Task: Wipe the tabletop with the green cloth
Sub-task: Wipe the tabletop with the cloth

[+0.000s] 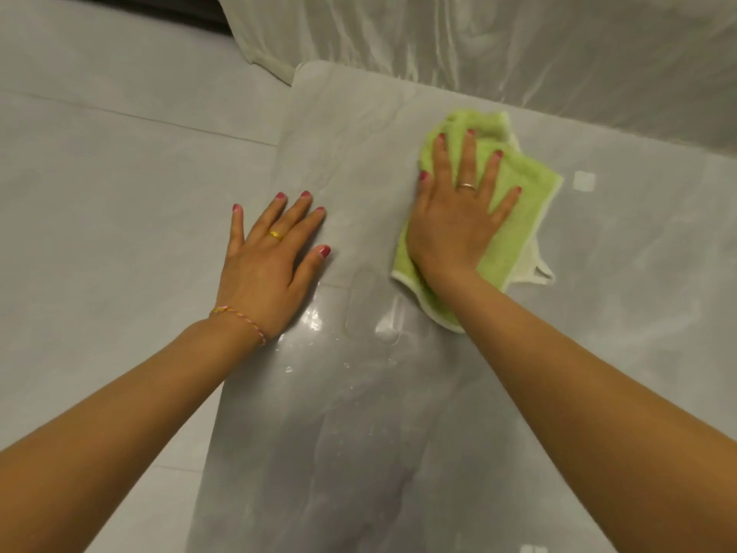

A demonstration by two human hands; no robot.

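A glossy grey tabletop runs from the bottom of the view up to a rounded far corner. The green cloth, folded and edged in white, lies flat on its far right part. My right hand presses down on the cloth with fingers spread, covering its left half. My left hand rests flat on the table's left edge, fingers apart, holding nothing. Water drops and a wet smear lie between my wrists.
Pale floor tiles lie to the left, below the table's edge. A sheer white curtain hangs just past the far edge. A small white square mark sits on the table right of the cloth.
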